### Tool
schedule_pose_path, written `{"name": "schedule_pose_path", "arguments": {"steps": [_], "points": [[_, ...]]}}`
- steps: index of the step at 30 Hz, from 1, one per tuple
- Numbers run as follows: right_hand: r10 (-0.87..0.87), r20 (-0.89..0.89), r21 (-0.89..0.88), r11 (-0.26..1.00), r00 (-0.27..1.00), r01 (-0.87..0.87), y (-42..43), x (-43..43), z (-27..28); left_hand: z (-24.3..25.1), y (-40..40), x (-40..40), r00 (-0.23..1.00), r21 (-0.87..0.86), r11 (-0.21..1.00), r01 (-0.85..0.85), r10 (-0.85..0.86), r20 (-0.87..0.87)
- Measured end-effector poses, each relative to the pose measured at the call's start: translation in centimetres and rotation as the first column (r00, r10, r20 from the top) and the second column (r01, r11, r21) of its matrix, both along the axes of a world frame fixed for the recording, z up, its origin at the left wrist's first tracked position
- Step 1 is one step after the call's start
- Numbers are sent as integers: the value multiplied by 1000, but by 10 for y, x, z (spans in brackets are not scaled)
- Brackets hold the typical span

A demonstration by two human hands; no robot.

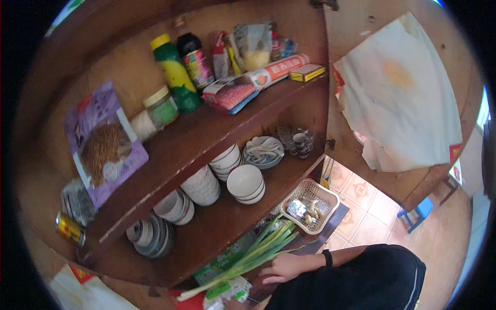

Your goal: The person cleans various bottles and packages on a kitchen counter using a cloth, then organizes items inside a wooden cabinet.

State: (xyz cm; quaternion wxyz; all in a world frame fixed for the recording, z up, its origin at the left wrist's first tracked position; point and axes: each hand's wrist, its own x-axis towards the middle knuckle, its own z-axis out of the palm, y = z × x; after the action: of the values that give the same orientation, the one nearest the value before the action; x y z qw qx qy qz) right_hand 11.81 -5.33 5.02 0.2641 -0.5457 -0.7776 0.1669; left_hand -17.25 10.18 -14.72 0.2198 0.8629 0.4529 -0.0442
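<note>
My right hand (285, 267), with a black band at the wrist, is palm down over the dark lower surface. Its fingers are slightly spread, close beside a bunch of green onions (252, 257), and it grips nothing visible. The onions lie slanting, their white ends towards the bottom of the view, near a white and green plastic bag (228, 290). Above my hand, a cream plastic basket (285, 205) holds ginger root (313, 212) and a clear plastic packet (297, 208). My left hand is out of view; only a sliver of skin shows at the bottom edge.
A wooden cupboard stands before me. Its upper shelf (217, 128) holds bottles, a jar, packets and a small box; the lower one holds stacked bowls (246, 182), a dish of spoons (263, 153) and small glasses. An open door (391, 178) is at right, a blue stool (416, 214) beyond.
</note>
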Motion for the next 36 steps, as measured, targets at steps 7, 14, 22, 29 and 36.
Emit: {"name": "schedule_pose_path", "arguments": {"steps": [7, 14, 22, 29, 36], "points": [[-175, 29, -104, 979, 984, 177, -2, -15, -3, 13, 27, 31, 995, 100, 992, 70, -63, -77], [-220, 63, -140, 964, 973, 227, -8, -22, -8, 15, 28, 49, 984, 173, 978, 114, -86, -159], [-258, 114, -133, 953, 959, 272, 4, -45, 13, -12, -28, 26, 943, 247, 968, 40, 46, -330], [2, 252, -373, 923, 968, 96, 12, -73, -45, 7, -78, 0, 921, 270, 951, -153, 236, -311], [198, 279, -384, 920, 940, -80, 39, -86, -106, 15, -97, -39, 905, 174, 932, -317, 242, 349]]}}
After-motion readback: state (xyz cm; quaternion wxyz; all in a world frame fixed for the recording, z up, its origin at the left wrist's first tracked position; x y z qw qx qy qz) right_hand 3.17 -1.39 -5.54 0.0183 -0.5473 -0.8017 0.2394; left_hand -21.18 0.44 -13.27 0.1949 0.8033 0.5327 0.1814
